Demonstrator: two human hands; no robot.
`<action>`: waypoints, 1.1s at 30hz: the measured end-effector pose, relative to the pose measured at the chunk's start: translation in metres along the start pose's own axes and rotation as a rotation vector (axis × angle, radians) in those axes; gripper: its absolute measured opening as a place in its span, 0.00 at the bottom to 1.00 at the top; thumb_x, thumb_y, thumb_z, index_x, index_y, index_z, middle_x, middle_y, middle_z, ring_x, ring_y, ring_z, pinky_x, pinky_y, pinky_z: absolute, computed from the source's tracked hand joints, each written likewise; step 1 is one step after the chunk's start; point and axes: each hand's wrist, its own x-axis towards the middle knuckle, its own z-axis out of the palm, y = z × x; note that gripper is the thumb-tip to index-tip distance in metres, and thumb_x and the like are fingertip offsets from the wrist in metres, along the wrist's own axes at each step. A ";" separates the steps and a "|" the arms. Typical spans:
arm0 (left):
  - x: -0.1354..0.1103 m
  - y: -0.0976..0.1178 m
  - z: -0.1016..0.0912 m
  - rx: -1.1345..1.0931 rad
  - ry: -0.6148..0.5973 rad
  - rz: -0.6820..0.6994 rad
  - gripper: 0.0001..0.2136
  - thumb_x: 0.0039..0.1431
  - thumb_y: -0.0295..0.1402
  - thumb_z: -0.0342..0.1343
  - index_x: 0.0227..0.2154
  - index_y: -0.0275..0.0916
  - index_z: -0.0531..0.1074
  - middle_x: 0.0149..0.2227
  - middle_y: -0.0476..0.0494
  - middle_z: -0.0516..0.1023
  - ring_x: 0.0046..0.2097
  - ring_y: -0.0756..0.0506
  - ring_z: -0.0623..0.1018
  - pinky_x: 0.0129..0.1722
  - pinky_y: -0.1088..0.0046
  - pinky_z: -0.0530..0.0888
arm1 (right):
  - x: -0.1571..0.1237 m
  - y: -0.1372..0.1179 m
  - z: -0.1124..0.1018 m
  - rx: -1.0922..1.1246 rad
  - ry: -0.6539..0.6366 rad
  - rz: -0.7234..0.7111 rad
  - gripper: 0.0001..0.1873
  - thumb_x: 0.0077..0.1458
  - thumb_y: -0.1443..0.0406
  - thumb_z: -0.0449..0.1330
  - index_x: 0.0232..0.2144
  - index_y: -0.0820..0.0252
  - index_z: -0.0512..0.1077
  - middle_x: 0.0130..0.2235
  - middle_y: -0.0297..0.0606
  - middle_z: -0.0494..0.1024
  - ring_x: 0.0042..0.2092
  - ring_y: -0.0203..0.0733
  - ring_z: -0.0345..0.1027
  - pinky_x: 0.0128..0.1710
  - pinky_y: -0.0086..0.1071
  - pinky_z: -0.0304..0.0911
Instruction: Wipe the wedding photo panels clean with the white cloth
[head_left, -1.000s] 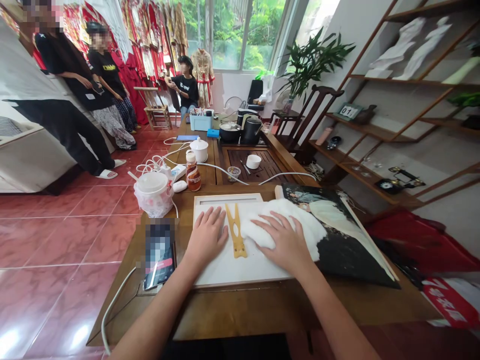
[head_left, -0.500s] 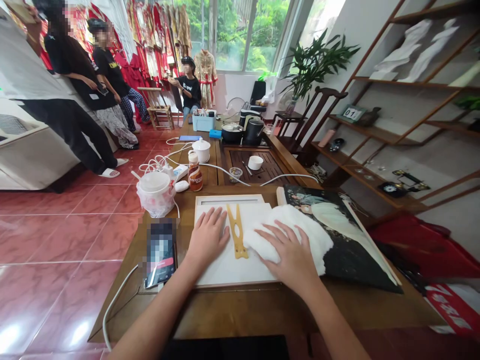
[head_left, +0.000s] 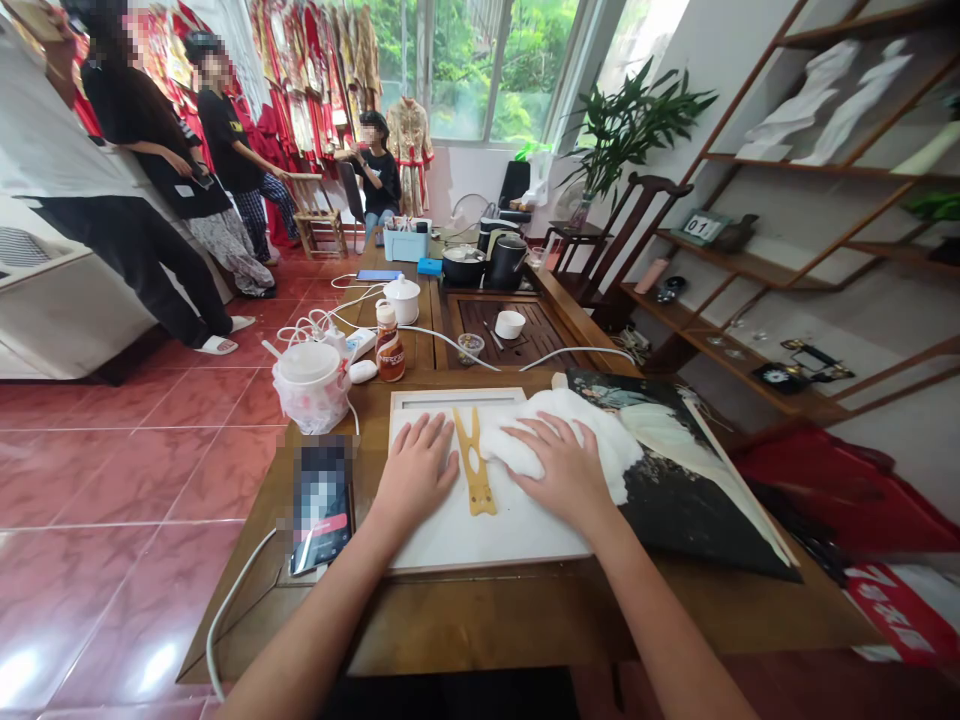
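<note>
My left hand (head_left: 418, 470) lies flat on a white board (head_left: 442, 545), its fingers stretched out just left of a flat yellow piece. That yellow piece (head_left: 480, 490) has two long prongs at the far end, an oval hole and a small animal-like face at the near end. My right hand (head_left: 562, 470) rests with spread fingers on a fluffy white wad of stuffing (head_left: 607, 430), right of the yellow piece. The wad covers part of the board and part of a dark painted picture (head_left: 705, 510). Neither hand is closed round anything.
A phone (head_left: 322, 510) with a cable lies left of the board. Behind it stand a bag-wrapped tub (head_left: 309, 385), a brown bottle (head_left: 389, 345) and a white lidded cup (head_left: 403, 300). A tea tray (head_left: 480, 315) is farther back. Several people are at the far left.
My right hand and the white stuffing have shifted left and slightly away from me, uncovering more of the dark picture and the board's near right corner. My left hand has stayed in place.
</note>
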 end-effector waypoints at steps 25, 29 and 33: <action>-0.001 -0.005 0.001 -0.019 -0.014 0.011 0.21 0.66 0.37 0.45 0.60 0.42 0.60 0.64 0.44 0.59 0.65 0.41 0.57 0.63 0.57 0.55 | -0.030 -0.007 -0.008 0.035 -0.005 -0.007 0.25 0.52 0.56 0.58 0.54 0.42 0.67 0.53 0.34 0.73 0.57 0.54 0.58 0.56 0.53 0.41; -0.001 -0.004 0.000 -0.014 -0.014 0.015 0.20 0.66 0.37 0.44 0.59 0.42 0.61 0.64 0.44 0.59 0.65 0.41 0.57 0.63 0.57 0.55 | 0.004 0.000 0.003 0.017 0.011 0.006 0.22 0.55 0.55 0.56 0.53 0.44 0.68 0.53 0.34 0.73 0.57 0.53 0.57 0.56 0.52 0.41; -0.003 -0.002 -0.001 -0.006 -0.003 0.013 0.20 0.66 0.38 0.44 0.59 0.42 0.61 0.64 0.44 0.60 0.65 0.41 0.58 0.63 0.57 0.56 | 0.012 0.001 0.006 0.003 0.024 0.001 0.22 0.55 0.55 0.56 0.53 0.45 0.68 0.53 0.37 0.73 0.57 0.54 0.57 0.56 0.52 0.42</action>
